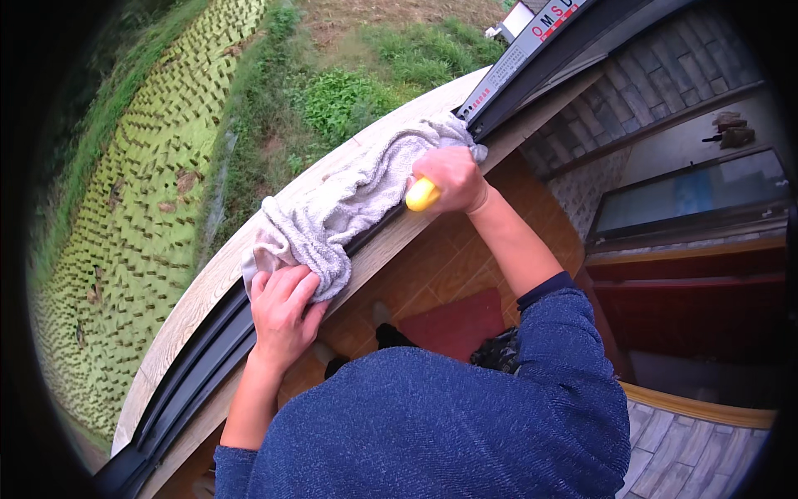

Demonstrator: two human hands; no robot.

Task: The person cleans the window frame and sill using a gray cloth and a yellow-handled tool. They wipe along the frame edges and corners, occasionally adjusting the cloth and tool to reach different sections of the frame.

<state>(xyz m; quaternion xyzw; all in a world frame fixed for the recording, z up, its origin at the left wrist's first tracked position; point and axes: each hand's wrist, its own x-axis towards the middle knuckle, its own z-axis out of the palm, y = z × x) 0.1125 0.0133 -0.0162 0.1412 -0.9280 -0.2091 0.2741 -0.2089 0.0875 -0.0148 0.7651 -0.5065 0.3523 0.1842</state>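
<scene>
A crumpled pale grey-lilac terry cloth (368, 193) lies along a window sill, over the dark metal window track (206, 346). My left hand (283, 315) is at the cloth's near-left end, its fingers curled over the fabric against the track. In my right hand (454, 178), closed in a fist, is a tool with a yellow handle (423, 194). Its handle end points toward me; the rest is hidden by the fist and the cloth. That fist is over the cloth's right part, close to the window frame's corner.
Pale wood-look sill (181, 324) borders the track. A dark window frame (530, 81) with a printed sticker rises at upper right. Beyond the sill lie green plants (349, 100) and a stubbled field (137, 249). A red mat (455, 321) is on the brown tiled floor (536, 206).
</scene>
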